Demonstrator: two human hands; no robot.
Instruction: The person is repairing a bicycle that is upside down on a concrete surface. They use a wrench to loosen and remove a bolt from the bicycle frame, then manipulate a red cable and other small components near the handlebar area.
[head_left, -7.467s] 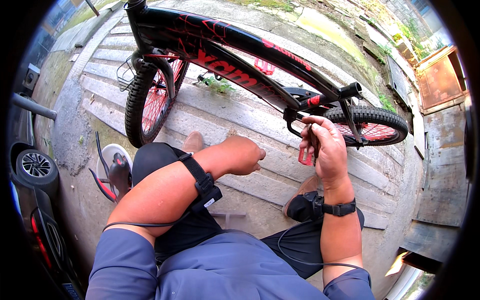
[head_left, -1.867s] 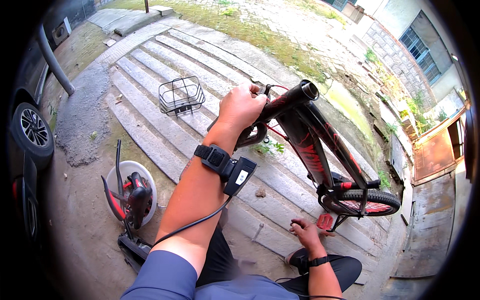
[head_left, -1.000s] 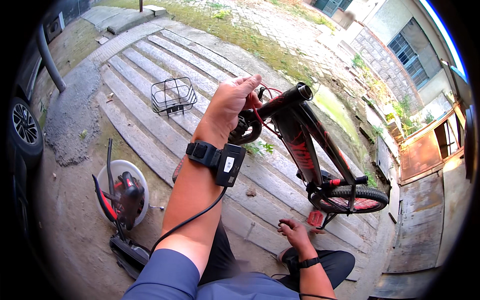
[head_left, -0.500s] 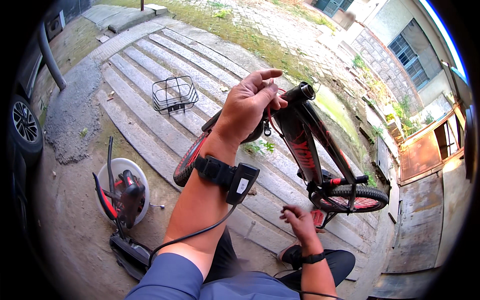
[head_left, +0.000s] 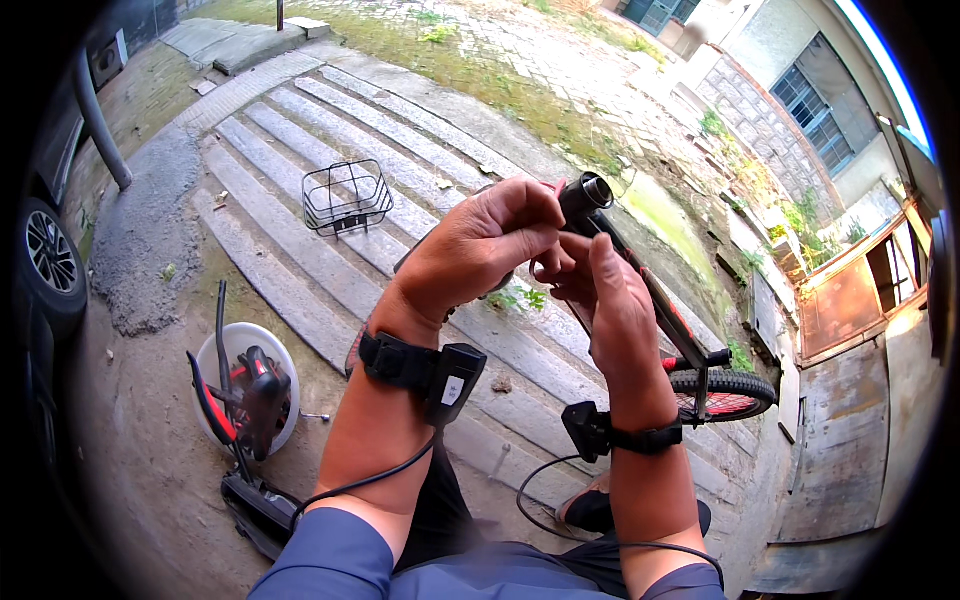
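Observation:
In front of me stands a black and red bicycle frame, its open head tube pointing up toward me. My left hand is closed beside that tube, thumb against bent fingers; what it pinches is hidden, though a bit of red shows behind it. My right hand is up close to it, fingers curled toward the left fingertips and thumb raised. Whatever lies between the right fingers cannot be made out. The bicycle's rear wheel shows past my right wrist, while the other wheel is mostly hidden by my left forearm.
A black wire basket rests on the stone strips to the far left. Nearer, a white bucket holds a black saddle and other bike parts. A car wheel and a grey post are at the left; rusty panels stand right.
My right hand has risen from beside the pedal to meet the left hand at the head tube. The left hand has lowered slightly, and the head tube has shifted a little left.

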